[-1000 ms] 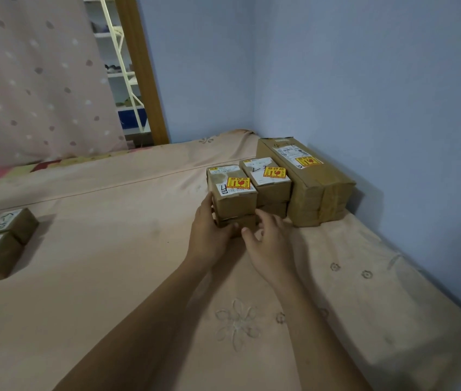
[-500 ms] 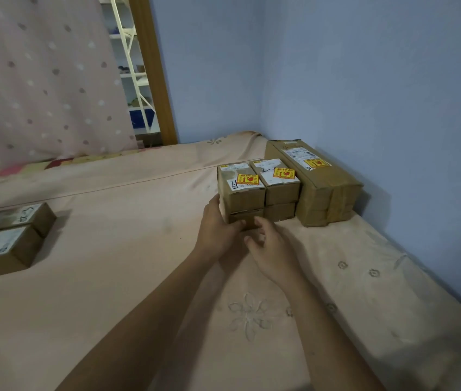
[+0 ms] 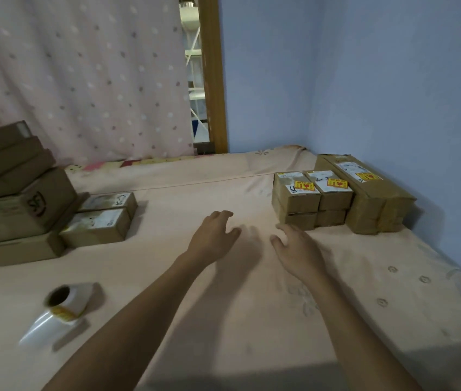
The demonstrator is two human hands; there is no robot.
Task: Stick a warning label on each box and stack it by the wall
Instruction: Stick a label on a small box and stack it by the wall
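Note:
Labelled cardboard boxes stand by the blue wall at the right: a small stacked box (image 3: 295, 194) with a yellow warning label (image 3: 304, 186), a second small stack (image 3: 332, 193) beside it, and a long box (image 3: 370, 193) against the wall. My left hand (image 3: 213, 235) hovers open over the sheet, left of the stack. My right hand (image 3: 298, 251) is open just in front of the stack, holding nothing. A roll of yellow labels (image 3: 64, 304) lies at the lower left. Two small unlabelled boxes (image 3: 102, 218) sit at the left.
A pile of larger cardboard boxes (image 3: 12, 204) stands at the far left. The pink bed sheet (image 3: 223, 320) covers the whole surface. A dotted curtain (image 3: 82, 74) and a wooden door post (image 3: 212, 74) are behind. The blue wall (image 3: 393, 80) bounds the right side.
Both hands have let go of the small stacked box and pulled back, the left one moving leftward. My view has turned left, bringing the label roll and the box pile into sight.

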